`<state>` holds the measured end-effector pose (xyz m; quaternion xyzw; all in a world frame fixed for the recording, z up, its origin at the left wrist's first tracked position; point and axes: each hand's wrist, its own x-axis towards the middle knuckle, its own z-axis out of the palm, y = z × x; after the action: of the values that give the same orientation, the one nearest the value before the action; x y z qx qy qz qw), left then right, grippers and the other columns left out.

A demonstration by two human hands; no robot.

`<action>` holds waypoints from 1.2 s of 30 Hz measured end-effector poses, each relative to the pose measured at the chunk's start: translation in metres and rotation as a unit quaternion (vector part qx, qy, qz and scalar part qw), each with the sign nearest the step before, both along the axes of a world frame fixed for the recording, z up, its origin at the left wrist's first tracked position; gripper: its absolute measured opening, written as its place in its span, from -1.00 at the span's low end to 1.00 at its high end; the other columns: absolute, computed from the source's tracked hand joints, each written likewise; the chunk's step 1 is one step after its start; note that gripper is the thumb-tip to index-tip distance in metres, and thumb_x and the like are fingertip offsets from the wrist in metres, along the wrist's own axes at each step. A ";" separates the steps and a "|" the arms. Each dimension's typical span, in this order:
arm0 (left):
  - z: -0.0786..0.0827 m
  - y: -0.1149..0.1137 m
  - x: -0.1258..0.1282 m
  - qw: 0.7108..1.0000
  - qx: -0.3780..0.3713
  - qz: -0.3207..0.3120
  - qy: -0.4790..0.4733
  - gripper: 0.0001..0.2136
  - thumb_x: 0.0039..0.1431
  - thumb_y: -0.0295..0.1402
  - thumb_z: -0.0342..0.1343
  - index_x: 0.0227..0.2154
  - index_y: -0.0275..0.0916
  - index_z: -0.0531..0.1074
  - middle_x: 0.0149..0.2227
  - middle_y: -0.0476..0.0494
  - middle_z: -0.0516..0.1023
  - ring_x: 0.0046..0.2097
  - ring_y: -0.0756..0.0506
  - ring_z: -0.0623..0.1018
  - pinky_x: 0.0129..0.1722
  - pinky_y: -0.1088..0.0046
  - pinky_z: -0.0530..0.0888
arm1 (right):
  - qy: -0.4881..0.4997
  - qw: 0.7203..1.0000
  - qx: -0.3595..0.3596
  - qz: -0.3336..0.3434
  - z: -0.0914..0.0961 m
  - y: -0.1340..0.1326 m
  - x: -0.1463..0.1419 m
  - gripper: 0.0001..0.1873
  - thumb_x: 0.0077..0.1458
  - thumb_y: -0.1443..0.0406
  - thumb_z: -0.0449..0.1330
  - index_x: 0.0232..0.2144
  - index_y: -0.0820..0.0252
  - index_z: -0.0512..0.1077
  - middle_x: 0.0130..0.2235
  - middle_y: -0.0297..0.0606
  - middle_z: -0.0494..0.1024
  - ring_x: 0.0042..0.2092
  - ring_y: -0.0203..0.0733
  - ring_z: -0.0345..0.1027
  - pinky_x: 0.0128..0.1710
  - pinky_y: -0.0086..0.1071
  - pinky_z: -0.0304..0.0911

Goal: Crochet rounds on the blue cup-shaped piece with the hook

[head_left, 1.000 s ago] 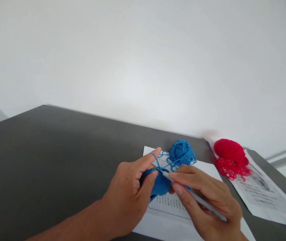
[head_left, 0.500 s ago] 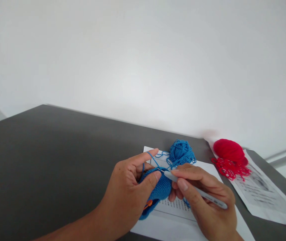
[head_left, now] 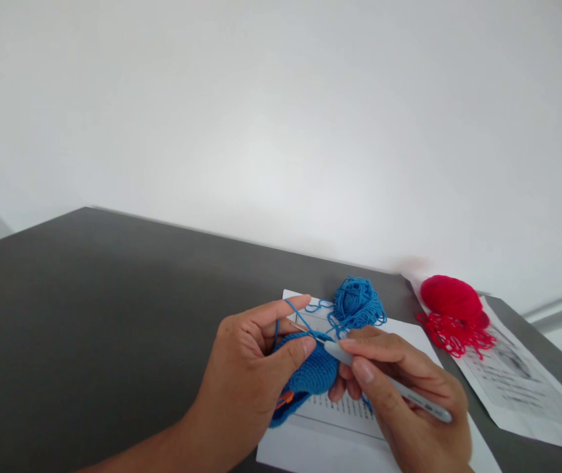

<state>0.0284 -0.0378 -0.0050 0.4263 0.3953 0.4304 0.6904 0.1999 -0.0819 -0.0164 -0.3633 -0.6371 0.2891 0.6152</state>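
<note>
My left hand (head_left: 254, 371) pinches a blue crocheted piece (head_left: 318, 371) between thumb and fingers, with blue yarn looped over its raised index finger. Held like a pen, a crochet hook (head_left: 421, 402) with a pale grey handle lies in my right hand (head_left: 404, 394). The hook's metal shaft passes the top edge of the piece, beside my left thumb, and its tip shows past the edge under the strand. An orange stitch marker (head_left: 285, 398) hangs at the lower left of the piece. Some right fingertips are close to the piece's right side; whether they touch it I cannot tell.
Behind my hands a blue yarn ball (head_left: 357, 302) rests on a printed sheet (head_left: 320, 447). To the right, a red yarn ball (head_left: 451, 299) with loose strands lies on another printed paper (head_left: 532, 407). The dark table (head_left: 113, 315) meets a white wall (head_left: 261, 131).
The hook has slid slightly right and down, with its handle end lower. My left hand and the blue piece have shifted a little; more of the metal shaft shows past the edge.
</note>
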 end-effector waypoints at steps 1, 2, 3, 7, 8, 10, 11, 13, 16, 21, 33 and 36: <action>0.000 0.000 0.000 1.000 -0.005 0.000 -0.002 -0.46 0.00 -0.32 0.38 0.09 -0.36 0.58 -0.45 -0.10 0.61 -0.59 0.08 0.35 -0.69 0.66 0.28 | -0.007 1.000 0.006 0.001 0.001 0.000 0.000 -0.79 0.25 0.41 0.28 -0.12 0.11 0.65 -0.37 -0.32 0.59 -0.46 -0.35 0.56 -0.44 -0.56 0.53; 0.000 0.000 -0.001 1.000 -0.006 -0.001 -0.004 -0.47 0.00 -0.31 0.39 0.08 -0.35 0.59 -0.46 -0.09 0.60 -0.59 0.08 0.35 -0.68 0.66 0.28 | -0.014 1.000 0.011 0.001 0.002 0.000 0.000 -0.78 0.25 0.42 0.27 -0.11 0.11 0.65 -0.37 -0.31 0.59 -0.46 -0.35 0.56 -0.44 -0.56 0.53; 0.000 0.001 -0.001 1.000 -0.006 0.000 -0.006 -0.48 0.00 -0.31 0.40 0.07 -0.34 0.60 -0.46 -0.09 0.60 -0.58 0.08 0.35 -0.68 0.66 0.29 | -0.021 1.000 0.016 0.001 0.002 -0.001 0.000 -0.77 0.24 0.43 0.27 -0.11 0.12 0.65 -0.37 -0.31 0.59 -0.45 -0.34 0.57 -0.44 -0.55 0.53; 0.000 0.000 -0.002 1.000 0.004 0.002 -0.013 -0.49 0.01 -0.29 0.40 0.06 -0.33 0.62 -0.44 -0.11 0.62 -0.57 0.08 0.36 -0.65 0.64 0.33 | -0.031 0.999 0.024 -0.001 0.002 -0.002 0.000 -0.76 0.25 0.44 0.26 -0.09 0.13 0.64 -0.36 -0.30 0.59 -0.45 -0.34 0.57 -0.45 -0.55 0.53; 0.000 0.000 -0.002 1.000 0.000 0.004 -0.010 -0.48 0.01 -0.29 0.40 0.07 -0.32 0.61 -0.42 -0.13 0.63 -0.56 0.07 0.37 -0.64 0.62 0.34 | -0.030 0.999 0.024 -0.001 0.002 -0.002 0.000 -0.76 0.25 0.45 0.25 -0.09 0.13 0.63 -0.35 -0.30 0.59 -0.45 -0.34 0.57 -0.45 -0.55 0.53; 0.000 -0.001 -0.003 1.000 -0.004 0.010 -0.004 -0.47 0.01 -0.30 0.40 0.09 -0.29 0.60 -0.38 -0.15 0.65 -0.55 0.06 0.38 -0.62 0.59 0.38 | -0.028 0.999 0.025 -0.001 0.000 -0.001 0.001 -0.74 0.25 0.46 0.24 -0.08 0.13 0.62 -0.35 -0.31 0.59 -0.45 -0.35 0.57 -0.46 -0.56 0.53; 0.000 -0.001 -0.003 1.000 -0.003 0.013 0.000 -0.47 0.01 -0.30 0.40 0.09 -0.28 0.60 -0.36 -0.15 0.65 -0.54 0.05 0.39 -0.60 0.59 0.39 | -0.029 0.999 0.028 -0.002 0.000 -0.001 0.001 -0.73 0.25 0.47 0.23 -0.08 0.13 0.62 -0.35 -0.31 0.59 -0.45 -0.35 0.57 -0.46 -0.56 0.53; -0.001 -0.001 -0.003 1.000 0.005 0.015 0.002 -0.49 0.01 -0.30 0.40 0.08 -0.26 0.62 -0.39 -0.13 0.64 -0.53 0.05 0.40 -0.60 0.60 0.39 | -0.038 0.999 0.032 -0.004 0.000 0.000 0.001 -0.71 0.24 0.50 0.21 -0.07 0.14 0.60 -0.35 -0.32 0.58 -0.45 -0.35 0.56 -0.46 -0.55 0.53; -0.001 0.000 -0.004 1.000 0.003 0.013 -0.003 -0.48 0.00 -0.28 0.42 0.07 -0.28 0.62 -0.47 -0.07 0.58 -0.55 0.06 0.37 -0.62 0.61 0.34 | -0.075 0.996 0.054 -0.014 0.001 0.000 0.000 -0.65 0.20 0.55 0.20 -0.05 0.17 0.58 -0.32 -0.30 0.58 -0.43 -0.33 0.57 -0.45 -0.51 0.54; -0.004 0.002 -0.004 1.000 -0.008 0.003 -0.024 -0.41 -0.02 -0.26 0.44 0.12 -0.30 0.58 -0.43 -0.12 0.60 -0.57 0.04 0.39 -0.62 0.56 0.34 | -0.189 0.970 0.136 -0.070 -0.005 -0.006 -0.002 -0.57 0.16 0.62 0.19 0.02 0.21 0.53 -0.28 -0.21 0.63 -0.33 -0.27 0.57 -0.40 -0.43 0.55; 0.003 0.004 -0.005 0.992 -0.075 0.004 -0.101 -0.33 -0.24 -0.26 0.57 0.05 -0.29 0.64 -0.48 -0.10 0.58 -0.58 0.10 0.32 -0.56 0.55 0.25 | -0.419 0.819 0.267 -0.286 -0.030 -0.022 -0.012 -0.66 0.15 0.49 0.30 -0.04 0.15 0.60 -0.23 -0.19 0.69 -0.17 -0.07 0.66 -0.24 -0.38 0.63; 0.005 0.005 -0.006 0.989 -0.091 0.000 -0.117 -0.33 -0.27 -0.27 0.59 0.02 -0.28 0.66 -0.46 -0.13 0.59 -0.55 0.07 0.37 -0.53 0.55 0.28 | -0.430 0.799 0.291 -0.303 -0.030 -0.022 -0.012 -0.73 0.18 0.47 0.30 -0.08 0.16 0.60 -0.23 -0.18 0.68 -0.18 -0.08 0.64 -0.26 -0.38 0.62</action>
<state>0.0227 -0.0330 -0.0001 0.3086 0.3488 0.4398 0.7679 0.1876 -0.1037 -0.0468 -0.4285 -0.7478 -0.2967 0.4112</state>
